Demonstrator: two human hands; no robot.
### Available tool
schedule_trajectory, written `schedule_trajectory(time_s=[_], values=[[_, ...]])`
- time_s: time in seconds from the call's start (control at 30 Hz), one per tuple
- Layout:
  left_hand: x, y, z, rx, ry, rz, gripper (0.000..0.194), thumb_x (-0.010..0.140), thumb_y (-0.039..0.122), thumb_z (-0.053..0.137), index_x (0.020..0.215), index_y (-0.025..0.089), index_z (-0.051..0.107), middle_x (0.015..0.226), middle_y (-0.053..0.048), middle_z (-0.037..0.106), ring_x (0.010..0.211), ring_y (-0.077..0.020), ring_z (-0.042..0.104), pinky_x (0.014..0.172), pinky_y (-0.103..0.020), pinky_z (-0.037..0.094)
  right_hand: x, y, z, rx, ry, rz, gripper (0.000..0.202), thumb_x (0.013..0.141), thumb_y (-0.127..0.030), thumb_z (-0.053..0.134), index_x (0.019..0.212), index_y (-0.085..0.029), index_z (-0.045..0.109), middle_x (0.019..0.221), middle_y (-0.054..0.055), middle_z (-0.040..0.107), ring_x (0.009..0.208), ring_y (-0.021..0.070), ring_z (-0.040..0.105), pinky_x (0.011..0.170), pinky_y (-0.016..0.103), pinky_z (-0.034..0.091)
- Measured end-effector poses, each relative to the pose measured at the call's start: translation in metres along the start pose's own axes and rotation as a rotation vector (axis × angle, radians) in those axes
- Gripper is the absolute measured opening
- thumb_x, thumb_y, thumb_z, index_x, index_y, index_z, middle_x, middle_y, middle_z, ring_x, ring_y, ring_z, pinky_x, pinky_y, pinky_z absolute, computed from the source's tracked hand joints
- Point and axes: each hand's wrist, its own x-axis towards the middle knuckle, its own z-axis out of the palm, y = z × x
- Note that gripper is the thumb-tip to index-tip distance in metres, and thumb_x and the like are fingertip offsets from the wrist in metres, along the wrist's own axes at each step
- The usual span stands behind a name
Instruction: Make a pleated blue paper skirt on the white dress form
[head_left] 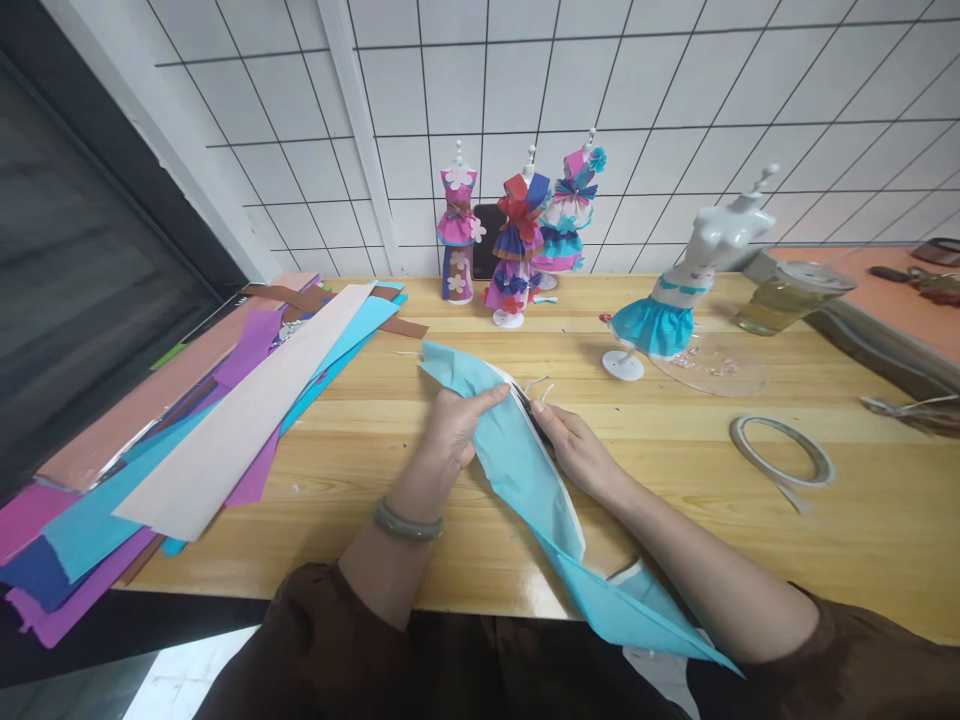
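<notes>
"Where are the hands?"

"Near centre: the left hand (459,425) pinches a blue crepe-paper strip (517,450), thumb against fingers; the right hand (576,445) curls round a dark tool (524,396), probably scissors. Keeping the white edge (570,508) taut should help."

"Containers?"

"Right of centre, a clear plate (744,380) bearing tiny bits (724,368); upper right, a clear cup (821,288) of yellowish liquid (776,303)."

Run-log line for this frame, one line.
left hand: holding blue strip | right hand: holding dark tool at blue strip's edge | tape roll: on table
</notes>
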Motion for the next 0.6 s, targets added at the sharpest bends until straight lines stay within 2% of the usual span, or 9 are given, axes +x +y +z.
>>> schedule_trajectory(time_s=[0.33, 0.6], values=[[-0.002, -0.010, 0.005, 0.006, 0.034, 0.002, 0.034, 0.043, 0.017, 0.085, 0.070, 0.012, 0.064, 0.069, -0.004, 0.068, 0.063, -0.0175, 0.063, 0.067, -0.034, 0.052, 0.002, 0.000, -0.002, 0.021, 0.007, 0.006, 0.051, 0.087, -0.061, 0.037, 0.082, -0.016, 0.060, 0.088, 0.007, 0.067, 0.087, 0.0233, 0.058, 0.079, 0.032, 0.045], [-0.001, -0.011, 0.004, -0.004, 0.022, 0.019, 0.035, 0.046, 0.016, 0.084, 0.074, 0.012, 0.064, 0.071, -0.003, 0.068, 0.064, -0.0162, 0.063, 0.067, -0.032, 0.052, 0.001, -0.005, -0.001, 0.028, 0.013, 0.003, 0.054, 0.085, -0.062, 0.038, 0.087, -0.015, 0.064, 0.090, 0.007, 0.069, 0.091, 0.0250, 0.059, 0.082, 0.032, 0.045]])
